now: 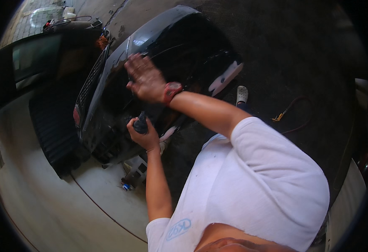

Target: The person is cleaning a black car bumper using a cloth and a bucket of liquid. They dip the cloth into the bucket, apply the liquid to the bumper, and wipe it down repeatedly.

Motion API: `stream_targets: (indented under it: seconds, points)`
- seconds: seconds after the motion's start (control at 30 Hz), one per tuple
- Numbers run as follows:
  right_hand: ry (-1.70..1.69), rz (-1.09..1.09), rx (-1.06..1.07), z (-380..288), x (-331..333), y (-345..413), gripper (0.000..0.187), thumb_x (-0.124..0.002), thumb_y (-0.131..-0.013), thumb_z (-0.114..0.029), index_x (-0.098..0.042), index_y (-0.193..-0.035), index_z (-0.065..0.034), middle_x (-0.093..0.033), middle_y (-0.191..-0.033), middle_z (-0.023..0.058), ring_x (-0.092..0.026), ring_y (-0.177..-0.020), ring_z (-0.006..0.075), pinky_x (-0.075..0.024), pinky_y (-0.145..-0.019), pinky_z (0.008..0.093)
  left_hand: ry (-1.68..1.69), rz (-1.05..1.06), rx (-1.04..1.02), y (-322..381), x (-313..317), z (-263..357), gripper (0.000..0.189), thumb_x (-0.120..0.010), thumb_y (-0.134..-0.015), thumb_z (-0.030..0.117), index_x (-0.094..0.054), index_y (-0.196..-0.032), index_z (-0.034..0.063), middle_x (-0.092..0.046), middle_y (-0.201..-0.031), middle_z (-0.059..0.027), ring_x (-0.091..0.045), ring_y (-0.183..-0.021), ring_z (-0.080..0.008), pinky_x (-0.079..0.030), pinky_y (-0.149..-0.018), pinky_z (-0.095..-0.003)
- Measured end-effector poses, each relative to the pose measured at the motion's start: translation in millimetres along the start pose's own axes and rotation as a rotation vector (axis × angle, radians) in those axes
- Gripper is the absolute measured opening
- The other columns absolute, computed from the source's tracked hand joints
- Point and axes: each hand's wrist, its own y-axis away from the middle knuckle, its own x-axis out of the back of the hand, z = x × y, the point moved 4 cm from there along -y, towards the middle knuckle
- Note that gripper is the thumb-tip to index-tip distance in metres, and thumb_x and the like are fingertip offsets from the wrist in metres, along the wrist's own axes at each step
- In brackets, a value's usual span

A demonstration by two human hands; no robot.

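Note:
A glossy black car bumper [184, 41] lies at an angle before me, with a mesh grille [91, 78] along its left side. Pale pinkish patches [226, 77] show at its right end and near my left wrist. My right hand [146, 77], a red watch at its wrist, is spread over the bumper, back of the hand up and fingers extended. It is blurred, and whether the palm touches the surface is hard to tell. Closer to me, my left hand [144, 135] grips a crumpled dark cloth [140, 125] above the bumper's near part.
A yellow air blow gun [278, 117] on a red hose lies on the dark floor to the right. Left of the bumper is a dark ribbed panel [55, 135]. A tank [74, 25] with hoses stands at the upper left, a phone-like device [96, 23] on it.

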Motion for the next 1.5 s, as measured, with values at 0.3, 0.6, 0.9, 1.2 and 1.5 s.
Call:
stream_targets:
  seconds: [0.3, 0.6, 0.9, 1.2, 1.5]
  points:
    - [0.170, -0.151, -0.553, 293, 26, -18, 0.071, -0.035, -0.112, -0.051, -0.038, -0.162, -0.0008, -0.035, -0.169, 0.0233, -0.031, -0.158, 0.0386, -0.0219, -0.129, 0.0544, 0.023, -0.023, 0.000, -5, -3, -3, 0.031, -0.079, -0.090, 0.005, -0.055, -0.110, 0.0044, -0.062, -0.102, -0.0124, -0.064, -0.095, -0.0266, -0.051, -0.091, -0.0388]
    - [-0.096, -0.465, -0.121, 82, 87, 128, 0.088, -0.054, -0.106, -0.047, -0.014, -0.169, -0.0003, -0.014, -0.175, 0.0271, -0.015, -0.162, 0.0440, -0.0136, -0.132, 0.0529, -0.055, -0.008, 0.055, 14, 1, -12, 0.030, -0.078, -0.091, 0.007, -0.054, -0.109, 0.0035, -0.062, -0.103, -0.0131, -0.064, -0.096, -0.0285, -0.051, -0.092, -0.0405]
    - [-0.007, -0.483, -0.258, 101, 107, 143, 0.081, -0.055, -0.105, -0.042, -0.027, -0.164, 0.0066, -0.021, -0.173, 0.0276, -0.021, -0.162, 0.0408, -0.0165, -0.130, 0.0562, -0.094, -0.036, 0.037, 4, -3, -8, 0.029, -0.077, -0.095, 0.009, -0.053, -0.110, 0.0023, -0.061, -0.103, -0.0124, -0.063, -0.095, -0.0285, -0.052, -0.090, -0.0411]
    - [0.145, -0.142, -0.657, 253, 122, 146, 0.074, -0.052, -0.108, -0.041, -0.029, -0.164, 0.0012, -0.024, -0.173, 0.0250, -0.023, -0.159, 0.0468, -0.0216, -0.128, 0.0595, -0.140, -0.041, -0.005, -3, -5, -6, 0.031, -0.078, -0.096, 0.011, -0.054, -0.114, 0.0027, -0.063, -0.104, -0.0126, -0.064, -0.094, -0.0271, -0.053, -0.087, -0.0398]
    - [0.009, -0.212, -0.690, 308, 115, 140, 0.062, -0.046, -0.109, -0.050, -0.059, -0.141, 0.0023, -0.060, -0.141, 0.0272, -0.057, -0.132, 0.0446, -0.0424, -0.115, 0.0507, -0.001, 0.020, 0.111, 13, 5, -10, 0.032, -0.080, -0.091, 0.009, -0.059, -0.114, 0.0045, -0.070, -0.104, -0.0135, -0.070, -0.096, -0.0272, -0.056, -0.089, -0.0407]
